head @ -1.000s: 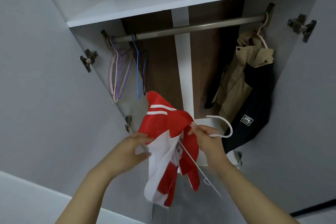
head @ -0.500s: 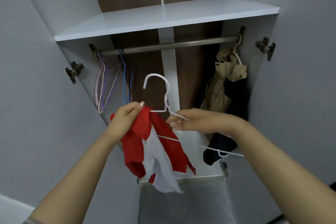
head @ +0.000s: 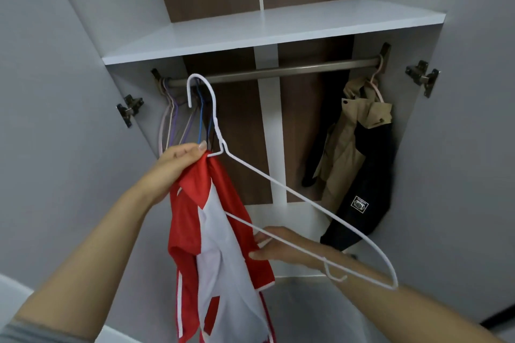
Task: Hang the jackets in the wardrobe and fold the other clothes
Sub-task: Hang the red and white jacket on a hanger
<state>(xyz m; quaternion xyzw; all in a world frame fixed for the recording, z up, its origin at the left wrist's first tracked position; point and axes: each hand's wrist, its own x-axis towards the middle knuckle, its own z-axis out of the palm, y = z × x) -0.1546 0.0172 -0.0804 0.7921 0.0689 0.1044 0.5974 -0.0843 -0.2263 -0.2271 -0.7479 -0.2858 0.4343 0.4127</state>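
Left hand (head: 181,159) grips red-and-white jacket (head: 220,245) at white hanger (head: 278,184) — right hand (head: 281,248) holds its lower bar.

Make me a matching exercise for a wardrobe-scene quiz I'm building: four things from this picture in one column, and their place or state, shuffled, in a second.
Things:
1. white wire hanger
2. red and white jacket
3. tan and black jacket
4. coloured empty hangers

Places or states:
A. hanging at the rod's right end
B. bunched at the rod's left end
C. gripped at its top by the left hand
D. held off the rod, hook up

Pairs: 1-D, 2-C, 3-A, 4-B
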